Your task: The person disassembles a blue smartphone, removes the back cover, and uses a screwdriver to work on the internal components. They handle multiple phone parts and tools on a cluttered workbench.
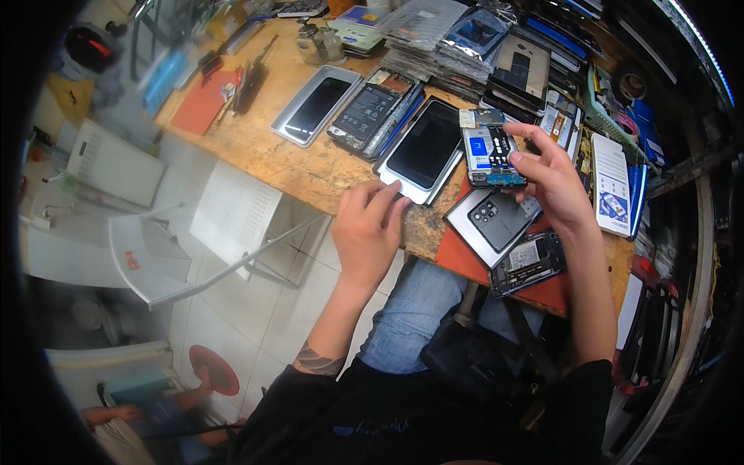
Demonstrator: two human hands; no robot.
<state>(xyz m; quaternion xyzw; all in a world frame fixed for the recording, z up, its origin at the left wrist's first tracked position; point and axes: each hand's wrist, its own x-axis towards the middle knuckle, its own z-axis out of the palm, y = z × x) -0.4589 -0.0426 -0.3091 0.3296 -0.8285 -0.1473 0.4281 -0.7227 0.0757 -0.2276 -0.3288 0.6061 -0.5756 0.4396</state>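
My right hand (554, 172) grips an opened silver phone with bare blue circuit boards (482, 159), its long axis pointing away from me, above the brown wooden table (306, 172). My left hand (367, 221), farther leftward, meets a white rectangular tray's (416, 191) near end; whether pinching, I cannot tell.

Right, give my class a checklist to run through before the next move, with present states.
1. Opened phone gripped by the right hand: ok, held at its right side.
2. Its open face towards the person: ok.
3. Left hand by the near edge of the white-bordered dark screen: ok.
4. Left hand pressing there: cannot tell.
5. Second opened phone clear of the near edge of the table: not ok, beside it on the red mat.
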